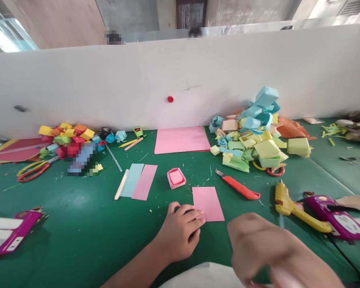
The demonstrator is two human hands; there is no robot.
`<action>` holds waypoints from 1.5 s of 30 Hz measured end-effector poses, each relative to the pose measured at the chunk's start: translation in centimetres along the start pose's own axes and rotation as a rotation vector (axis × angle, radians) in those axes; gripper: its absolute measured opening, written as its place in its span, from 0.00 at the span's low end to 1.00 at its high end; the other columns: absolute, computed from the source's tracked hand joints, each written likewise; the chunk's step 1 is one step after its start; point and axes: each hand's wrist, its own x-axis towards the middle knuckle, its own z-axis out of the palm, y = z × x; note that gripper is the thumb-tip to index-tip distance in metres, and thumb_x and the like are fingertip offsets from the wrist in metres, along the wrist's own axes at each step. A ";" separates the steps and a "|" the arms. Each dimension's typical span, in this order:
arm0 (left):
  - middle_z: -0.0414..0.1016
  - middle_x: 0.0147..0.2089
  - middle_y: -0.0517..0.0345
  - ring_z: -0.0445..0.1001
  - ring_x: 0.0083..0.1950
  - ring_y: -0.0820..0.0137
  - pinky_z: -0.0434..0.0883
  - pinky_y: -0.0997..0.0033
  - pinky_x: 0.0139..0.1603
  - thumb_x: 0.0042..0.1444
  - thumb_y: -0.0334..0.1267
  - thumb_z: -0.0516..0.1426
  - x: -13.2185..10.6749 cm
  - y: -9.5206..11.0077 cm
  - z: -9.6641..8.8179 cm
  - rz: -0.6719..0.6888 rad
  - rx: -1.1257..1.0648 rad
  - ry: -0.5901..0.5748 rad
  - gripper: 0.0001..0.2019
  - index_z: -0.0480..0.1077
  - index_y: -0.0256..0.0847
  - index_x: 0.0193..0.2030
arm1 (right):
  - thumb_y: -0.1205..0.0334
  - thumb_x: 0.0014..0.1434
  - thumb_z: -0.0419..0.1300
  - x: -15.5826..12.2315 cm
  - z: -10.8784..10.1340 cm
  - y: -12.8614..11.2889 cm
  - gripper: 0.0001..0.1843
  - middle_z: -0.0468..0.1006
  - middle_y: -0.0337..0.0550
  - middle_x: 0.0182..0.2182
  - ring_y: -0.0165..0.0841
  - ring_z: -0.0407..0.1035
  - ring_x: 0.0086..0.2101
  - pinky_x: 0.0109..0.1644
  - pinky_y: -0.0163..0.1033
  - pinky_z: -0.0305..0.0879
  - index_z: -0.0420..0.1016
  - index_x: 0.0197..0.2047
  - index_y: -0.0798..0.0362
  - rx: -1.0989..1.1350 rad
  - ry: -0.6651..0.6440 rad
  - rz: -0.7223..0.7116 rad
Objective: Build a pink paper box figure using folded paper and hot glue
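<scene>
A rectangular sheet of pink paper [209, 205] lies flat on the green table in front of me. My left hand [181, 231] rests palm down with loosely spread fingers, its fingertips on the sheet's left edge. Nearer to me on the right is my right hand [258, 248], blurred by motion and bent at the wrist; its fingers are too smeared to read. Just beyond my left hand sits a small folded pink paper box [176, 178] with a pink block inside. A red utility knife [241, 188] lies beyond the sheet to the right.
A blue strip [132, 180] and a pink strip [145, 182] lie left of centre. Folded paper pieces [252, 140] heap at back right, colourful blocks [70, 134] at back left. A yellow glue gun [297, 210] lies right. A white partition [123, 84] stands behind.
</scene>
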 end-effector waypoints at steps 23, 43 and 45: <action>0.83 0.42 0.56 0.78 0.44 0.68 0.67 0.60 0.45 0.72 0.30 0.50 4.3 -3.2 0.7 0.185 0.046 0.095 0.13 0.77 0.39 0.46 | 0.73 0.59 0.55 -0.2 2.7 11.6 0.11 0.78 0.45 0.40 0.40 0.69 0.41 0.45 0.45 0.64 0.75 0.41 0.52 -0.645 -0.316 0.335; 0.81 0.55 0.58 0.76 0.55 0.62 0.59 0.54 0.60 0.68 0.36 0.57 4.0 -3.7 0.9 0.043 0.039 0.102 0.12 0.73 0.45 0.56 | 0.80 0.59 0.53 -1.5 0.2 18.5 0.18 0.84 0.46 0.45 0.41 0.74 0.52 0.58 0.52 0.71 0.78 0.36 0.49 -0.274 -0.023 0.150; 0.80 0.56 0.57 0.75 0.55 0.61 0.59 0.54 0.60 0.67 0.36 0.57 4.0 -3.6 0.7 0.038 0.022 0.078 0.13 0.72 0.45 0.56 | 0.80 0.60 0.54 -1.6 0.1 18.8 0.18 0.85 0.46 0.47 0.43 0.71 0.57 0.61 0.55 0.69 0.79 0.35 0.48 -0.249 0.005 0.163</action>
